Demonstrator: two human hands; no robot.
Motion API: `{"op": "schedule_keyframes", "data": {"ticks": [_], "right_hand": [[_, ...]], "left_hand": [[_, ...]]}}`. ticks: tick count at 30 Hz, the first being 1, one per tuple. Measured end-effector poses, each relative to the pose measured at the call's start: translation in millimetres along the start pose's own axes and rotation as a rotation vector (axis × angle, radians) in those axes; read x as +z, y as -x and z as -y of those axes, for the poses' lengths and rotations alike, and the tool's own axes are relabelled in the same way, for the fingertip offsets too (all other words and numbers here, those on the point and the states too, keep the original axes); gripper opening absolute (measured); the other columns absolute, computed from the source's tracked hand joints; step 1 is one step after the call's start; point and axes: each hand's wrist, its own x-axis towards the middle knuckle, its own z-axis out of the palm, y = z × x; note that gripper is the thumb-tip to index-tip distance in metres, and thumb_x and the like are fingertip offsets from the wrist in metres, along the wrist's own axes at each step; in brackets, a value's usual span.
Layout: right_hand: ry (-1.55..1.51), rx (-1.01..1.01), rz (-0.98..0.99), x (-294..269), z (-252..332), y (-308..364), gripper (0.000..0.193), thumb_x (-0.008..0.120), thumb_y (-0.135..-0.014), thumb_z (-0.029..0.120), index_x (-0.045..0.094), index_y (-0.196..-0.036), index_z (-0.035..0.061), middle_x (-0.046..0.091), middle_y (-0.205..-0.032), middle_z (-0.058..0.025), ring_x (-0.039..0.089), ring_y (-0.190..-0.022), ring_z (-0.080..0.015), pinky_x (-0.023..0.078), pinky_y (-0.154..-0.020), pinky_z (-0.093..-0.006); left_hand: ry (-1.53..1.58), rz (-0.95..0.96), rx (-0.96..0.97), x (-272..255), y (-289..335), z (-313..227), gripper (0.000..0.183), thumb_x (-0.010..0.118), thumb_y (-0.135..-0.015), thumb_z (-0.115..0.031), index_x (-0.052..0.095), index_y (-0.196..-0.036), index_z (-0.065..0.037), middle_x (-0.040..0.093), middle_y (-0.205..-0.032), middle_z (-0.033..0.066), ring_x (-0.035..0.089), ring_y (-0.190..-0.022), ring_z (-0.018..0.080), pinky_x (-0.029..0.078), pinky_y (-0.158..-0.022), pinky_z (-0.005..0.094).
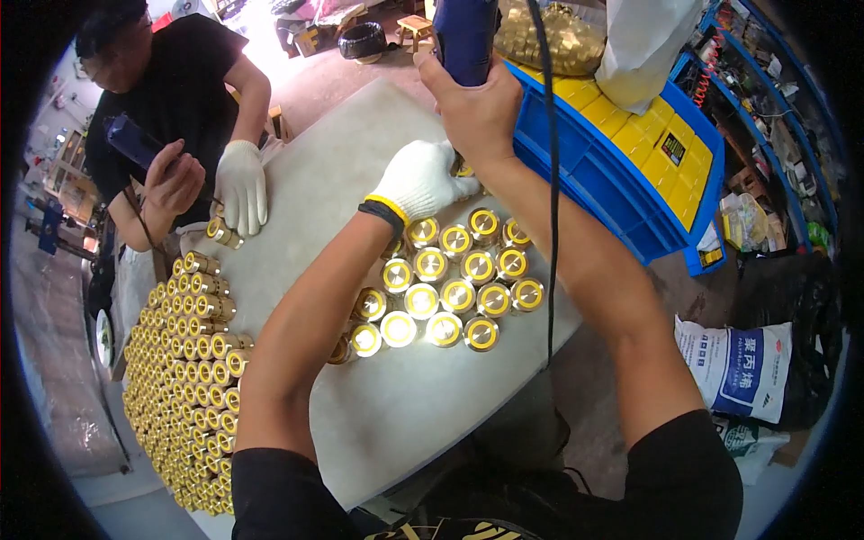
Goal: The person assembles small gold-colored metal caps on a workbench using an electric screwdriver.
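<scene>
My right hand (pixel 483 108), bare, is closed around a thick dark blue handheld tool (pixel 464 40); its upper end leaves the picture and its working end cannot be made out. My left hand (pixel 421 180), in a white knit glove with a yellow cuff, is just below it. Its fingers are closed on a round metal piece (pixel 463 169) with a yellow ring, mostly hidden by the hands. Close to my left wrist stand several shiny metal cylinders (pixel 457 294) with yellow rings on top, grouped on the pale table (pixel 387 432).
Many more ringed cylinders (pixel 193 378) pack the table's left side. Across from me a co-worker (pixel 180 99) holds a dark blue tool and touches a cylinder. A black cable (pixel 552 216) hangs by my right forearm. On the right are a blue crate (pixel 594 171) and sacks (pixel 742 364).
</scene>
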Motion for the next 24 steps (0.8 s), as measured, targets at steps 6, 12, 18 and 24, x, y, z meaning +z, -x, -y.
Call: {"op": "schedule_keyframes", "data": {"ticks": [6,12,18,24], "right_hand": [[-0.242,0.15,0.093,-52.4,24.3,-36.3,0.043,0.078,-0.089,0.04,0.063,-0.067,0.0061,0.063,-0.063,-0.0047,0.062,-0.054,-0.0116,0.048,-0.051,-0.025],[-0.121,0.111,0.149,-73.1,2.3,-46.2,0.047,0.076,-0.09,0.044,0.061,-0.07,0.0047,0.063,-0.063,-0.0059,0.062,-0.054,-0.0131,0.051,-0.055,-0.0261],[-0.155,0.168,0.176,-71.2,-3.7,-42.6,0.044,0.078,-0.089,0.043,0.062,-0.074,0.0051,0.063,-0.064,-0.0061,0.062,-0.054,-0.0133,0.051,-0.054,-0.0263],[-0.229,0.207,0.221,-69.0,-3.5,-38.0,0.04,0.079,-0.088,0.04,0.062,-0.077,0.0049,0.062,-0.064,-0.0057,0.061,-0.053,-0.0127,0.052,-0.054,-0.0271]], "left_hand": [[0.066,0.281,-0.063,-30.2,21.2,-9.8,0.053,0.074,-0.081,-0.031,0.063,-0.124,-0.002,0.07,-0.108,0.0251,0.069,-0.101,0.0385,0.052,-0.091,0.0431],[0.018,0.199,-0.14,-37.0,0.3,-16.9,0.07,0.07,-0.084,-0.042,0.052,-0.14,-0.003,0.066,-0.128,0.0222,0.065,-0.117,0.0353,0.049,-0.103,0.0407],[0.109,0.25,-0.077,1.9,-33.7,-26.7,0.059,0.075,-0.081,-0.039,0.06,-0.128,-0.007,0.07,-0.117,0.0201,0.067,-0.108,0.0373,0.052,-0.094,0.0421],[0.169,0.211,0.004,10.2,-31.5,-15.9,0.046,0.077,-0.08,-0.037,0.067,-0.11,-0.003,0.072,-0.099,0.0207,0.069,-0.093,0.0372,0.054,-0.084,0.0429]]}}
